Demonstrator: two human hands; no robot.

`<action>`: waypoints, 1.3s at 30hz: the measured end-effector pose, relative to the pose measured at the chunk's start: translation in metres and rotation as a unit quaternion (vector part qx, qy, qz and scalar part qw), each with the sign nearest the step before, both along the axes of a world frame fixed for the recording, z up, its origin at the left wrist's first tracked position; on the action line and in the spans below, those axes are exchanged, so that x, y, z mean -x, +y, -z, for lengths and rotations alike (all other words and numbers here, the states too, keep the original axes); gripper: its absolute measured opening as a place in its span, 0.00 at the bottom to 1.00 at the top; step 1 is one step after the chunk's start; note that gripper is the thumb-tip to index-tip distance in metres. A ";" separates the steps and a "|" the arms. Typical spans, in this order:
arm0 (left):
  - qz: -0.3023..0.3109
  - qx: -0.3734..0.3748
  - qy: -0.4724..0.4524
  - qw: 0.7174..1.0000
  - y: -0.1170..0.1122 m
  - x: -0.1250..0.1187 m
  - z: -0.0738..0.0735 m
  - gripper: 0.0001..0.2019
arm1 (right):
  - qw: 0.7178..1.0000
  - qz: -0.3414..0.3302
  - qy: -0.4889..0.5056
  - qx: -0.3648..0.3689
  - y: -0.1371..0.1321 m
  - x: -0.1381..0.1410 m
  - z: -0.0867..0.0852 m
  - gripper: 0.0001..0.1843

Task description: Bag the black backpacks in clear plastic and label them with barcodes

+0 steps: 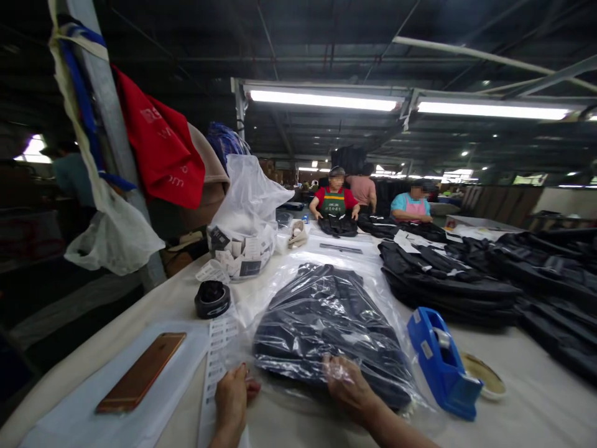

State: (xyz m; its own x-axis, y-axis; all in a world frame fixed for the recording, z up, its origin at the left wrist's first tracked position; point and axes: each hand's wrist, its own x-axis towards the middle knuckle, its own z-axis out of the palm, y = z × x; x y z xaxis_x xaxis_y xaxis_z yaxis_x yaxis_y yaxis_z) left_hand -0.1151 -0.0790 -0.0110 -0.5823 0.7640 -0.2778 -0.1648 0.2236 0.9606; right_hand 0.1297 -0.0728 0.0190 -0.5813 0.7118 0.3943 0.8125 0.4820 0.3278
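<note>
Long pale table (536,392) in a dim workshop, lit by tube lights (321,99) overhead.
Clear bag (261,292) with a folded dark garment (326,323) inside, flat at the near middle of the table. Pinched at its near edge by the left hand (233,393), fingers curled shut on the film; gripped farther right by the right hand (349,384), fingertips wrapped in the plastic. Just right of the bag, a blue tape dispenser (441,364); to the left, a label sheet (218,348), a phone (142,372) and a black roll (212,299). Behind, a sack of tags (247,211) and stacked dark clothes (448,280). At the far end, two people (334,202) handling more clothes.
</note>
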 end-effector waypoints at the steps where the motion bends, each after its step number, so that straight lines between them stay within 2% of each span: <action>1: 0.001 0.001 0.002 1.000 -0.001 0.000 0.001 0.11 | 1.000 -0.004 -0.007 -0.005 0.002 -0.001 0.001 0.21; 4: 0.009 0.011 -0.013 1.000 -0.010 -0.002 0.000 0.12 | 0.999 0.000 -0.027 -0.018 0.006 -0.007 0.001 0.21; 6: 0.032 0.033 0.020 0.999 -0.019 -0.003 -0.002 0.13 | 0.999 0.012 -0.026 -0.024 0.006 -0.014 0.001 0.22; 8: 0.023 0.048 0.160 0.986 -0.030 -0.003 -0.008 0.17 | 0.999 0.029 -0.018 -0.031 0.003 -0.018 0.003 0.23; 9: 0.004 0.031 0.268 0.963 -0.035 -0.003 -0.012 0.21 | 0.998 0.037 -0.014 -0.040 0.001 -0.019 0.005 0.23; 10: -0.018 -0.008 0.388 0.921 -0.039 -0.004 -0.019 0.24 | 0.998 0.042 -0.011 -0.053 -0.001 -0.020 0.006 0.23; 11: -0.030 -0.062 0.505 0.860 -0.042 -0.006 -0.027 0.25 | 0.997 0.044 -0.011 -0.069 -0.002 -0.020 0.008 0.22; 12: -0.028 -0.122 0.606 0.785 -0.042 -0.009 -0.036 0.25 | 0.995 0.044 -0.010 -0.084 -0.002 -0.019 0.009 0.22; 14: 0.007 -0.213 0.742 0.636 -0.035 -0.018 -0.055 0.22 | 0.994 0.043 -0.010 -0.101 -0.002 -0.019 0.010 0.21; 15: 0.023 -0.231 0.779 0.582 -0.029 -0.022 -0.063 0.21 | 0.994 0.043 -0.008 -0.103 -0.002 -0.019 0.011 0.21; 16: 0.042 -0.240 0.802 0.545 -0.022 -0.025 -0.069 0.19 | 0.994 0.045 -0.005 -0.101 -0.002 -0.020 0.011 0.22; 18: 0.103 -0.254 0.816 0.508 -0.008 -0.025 -0.071 0.15 | 0.994 0.050 0.008 -0.096 -0.003 -0.023 0.016 0.24; 20: 0.198 -0.285 0.805 0.482 -0.001 -0.018 -0.061 0.13 | 0.993 0.044 0.029 -0.103 -0.006 -0.028 0.024 0.26; 22: 0.295 -0.311 0.784 0.450 -0.004 -0.007 -0.047 0.15 | 0.990 0.046 0.056 -0.121 -0.008 -0.032 0.036 0.28; 24: 0.352 -0.282 0.776 0.441 -0.015 0.001 -0.041 0.14 | 0.987 0.051 0.069 -0.134 -0.011 -0.036 0.047 0.30; 25: 0.369 -0.254 0.772 0.450 -0.021 0.001 -0.044 0.13 | 0.987 0.054 0.069 -0.135 -0.012 -0.037 0.052 0.31; 27: 0.394 -0.216 0.745 0.493 -0.029 -0.008 -0.061 0.09 | 0.987 0.052 0.073 -0.135 -0.013 -0.038 0.058 0.31; 29: 0.414 -0.244 0.685 0.547 -0.027 -0.029 -0.087 0.08 | 0.986 0.051 0.093 -0.131 -0.014 -0.037 0.059 0.32; 31: 0.392 -0.306 0.623 0.604 -0.009 -0.059 -0.111 0.10 | 0.985 0.061 0.117 -0.111 -0.015 -0.033 0.057 0.32; 33: 0.337 -0.334 0.599 0.645 0.019 -0.090 -0.121 0.13 | 0.987 0.070 0.122 -0.083 -0.015 -0.029 0.054 0.31; 35: 0.315 -0.321 0.616 0.647 0.043 -0.115 -0.112 0.17 | 0.988 0.080 0.117 -0.057 -0.016 -0.027 0.050 0.30; 36: 0.328 -0.303 0.634 0.631 0.050 -0.124 -0.101 0.19 | 0.989 0.080 0.115 -0.045 -0.017 -0.028 0.049 0.29; 39: 0.396 -0.257 0.691 0.547 0.053 -0.132 -0.053 0.22 | 0.990 0.058 0.124 -0.036 -0.024 -0.039 0.044 0.27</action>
State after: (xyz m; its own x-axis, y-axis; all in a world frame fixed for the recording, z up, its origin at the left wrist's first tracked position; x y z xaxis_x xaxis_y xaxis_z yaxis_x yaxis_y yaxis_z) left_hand 0.0172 -0.0261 0.0417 0.6056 0.6996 0.3792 0.7522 -0.6588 0.0142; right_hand 0.1688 -0.0965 -0.0252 -0.3765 0.7330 0.5665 0.9207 0.3639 0.1411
